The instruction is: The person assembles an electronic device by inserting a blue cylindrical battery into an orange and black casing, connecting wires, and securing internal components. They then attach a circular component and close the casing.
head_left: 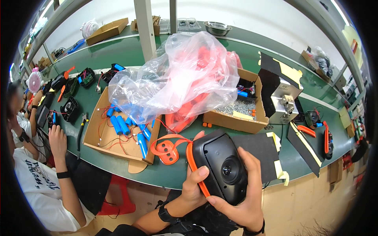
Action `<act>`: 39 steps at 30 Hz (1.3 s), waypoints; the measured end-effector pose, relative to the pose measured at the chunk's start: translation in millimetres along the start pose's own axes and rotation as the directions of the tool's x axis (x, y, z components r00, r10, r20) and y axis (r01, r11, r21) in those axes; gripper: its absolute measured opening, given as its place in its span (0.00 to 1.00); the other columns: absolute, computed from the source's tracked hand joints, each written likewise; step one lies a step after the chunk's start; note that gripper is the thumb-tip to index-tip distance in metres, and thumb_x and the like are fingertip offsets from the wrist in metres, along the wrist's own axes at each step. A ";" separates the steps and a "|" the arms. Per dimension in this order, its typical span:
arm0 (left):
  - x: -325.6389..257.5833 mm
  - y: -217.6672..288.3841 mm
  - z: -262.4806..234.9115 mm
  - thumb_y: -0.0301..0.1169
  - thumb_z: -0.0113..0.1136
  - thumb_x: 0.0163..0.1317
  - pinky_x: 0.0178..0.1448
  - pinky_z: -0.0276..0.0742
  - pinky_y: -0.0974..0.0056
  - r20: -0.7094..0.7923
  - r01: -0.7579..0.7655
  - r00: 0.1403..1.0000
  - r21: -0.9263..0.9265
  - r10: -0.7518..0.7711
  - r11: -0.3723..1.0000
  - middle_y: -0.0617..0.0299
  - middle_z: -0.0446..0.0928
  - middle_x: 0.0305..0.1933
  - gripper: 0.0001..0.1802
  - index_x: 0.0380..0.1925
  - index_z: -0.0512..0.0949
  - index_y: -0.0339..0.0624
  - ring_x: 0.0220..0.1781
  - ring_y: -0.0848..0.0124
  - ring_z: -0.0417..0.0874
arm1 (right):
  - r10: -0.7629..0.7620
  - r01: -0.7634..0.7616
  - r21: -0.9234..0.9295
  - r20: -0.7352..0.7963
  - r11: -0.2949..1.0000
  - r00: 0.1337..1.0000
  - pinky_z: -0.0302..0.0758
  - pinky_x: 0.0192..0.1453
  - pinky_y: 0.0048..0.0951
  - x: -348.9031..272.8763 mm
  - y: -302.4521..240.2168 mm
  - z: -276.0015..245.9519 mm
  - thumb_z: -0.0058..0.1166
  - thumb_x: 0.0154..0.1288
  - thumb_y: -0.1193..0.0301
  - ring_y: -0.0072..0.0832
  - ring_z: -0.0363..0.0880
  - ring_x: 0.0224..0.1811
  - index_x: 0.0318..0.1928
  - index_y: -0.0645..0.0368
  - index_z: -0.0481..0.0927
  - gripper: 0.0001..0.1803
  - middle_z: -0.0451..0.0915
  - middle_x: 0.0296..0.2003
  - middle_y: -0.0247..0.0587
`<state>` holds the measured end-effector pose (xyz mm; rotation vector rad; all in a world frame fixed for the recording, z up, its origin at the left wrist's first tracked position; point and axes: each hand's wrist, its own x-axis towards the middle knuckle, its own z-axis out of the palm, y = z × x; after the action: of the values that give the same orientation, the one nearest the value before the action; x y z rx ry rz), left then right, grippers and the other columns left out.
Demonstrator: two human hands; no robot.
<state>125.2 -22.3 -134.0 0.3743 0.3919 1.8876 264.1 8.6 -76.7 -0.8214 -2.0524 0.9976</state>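
Both hands hold a black plastic housing just in front of the table's near edge. It has a round black cone with a shiny centre on its face and an orange rim along its left side. My left hand grips the rim side, thumb on the edge and fingers partly hidden behind. Around the right and lower side wraps my right hand, its thumb near the bottom of the rim. An orange strap curves away to the left of the housing. Beside it lies an orange plate with holes.
Left stands a cardboard box of blue cylindrical batteries with wires. Clear plastic bags of orange parts rise behind. Right are a box of screws, a metal fixture and black pads. A co-worker's hand works at left.
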 end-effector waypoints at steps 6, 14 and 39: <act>0.3 -7.0 -3.5 0.41 0.71 0.60 0.78 0.75 0.46 0.023 0.000 1.000 0.050 -0.001 0.999 0.44 0.62 0.79 0.57 0.84 0.48 0.49 0.77 0.50 0.72 | -0.063 0.056 -0.140 -0.045 0.989 0.997 0.68 0.76 0.45 -5.7 0.7 -2.4 0.83 0.45 0.59 0.51 0.70 0.72 0.75 0.69 0.65 0.59 0.67 0.69 0.61; -1.6 -5.0 5.6 0.54 0.77 0.61 0.76 0.78 0.48 -0.007 -0.005 1.000 0.165 0.007 0.986 0.47 0.64 0.78 0.63 0.84 0.44 0.49 0.75 0.54 0.75 | -0.078 0.057 -0.154 -0.128 0.986 0.989 0.75 0.70 0.43 -4.8 0.4 -1.5 0.84 0.45 0.61 0.51 0.78 0.67 0.74 0.70 0.68 0.58 0.72 0.66 0.62; -1.5 -10.6 -8.5 0.50 0.68 0.72 0.77 0.77 0.42 0.086 0.025 0.996 0.065 -0.031 0.998 0.39 0.66 0.75 0.52 0.83 0.45 0.52 0.75 0.49 0.75 | 0.336 -0.197 0.710 -0.060 0.676 0.940 0.66 0.79 0.43 8.0 2.7 -24.9 0.68 0.53 0.61 0.46 0.78 0.69 0.75 0.71 0.62 0.52 0.76 0.66 0.66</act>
<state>130.7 -21.0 -146.4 0.4893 0.3975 1.8278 280.2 25.8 -65.0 -0.7623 -1.2294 1.6521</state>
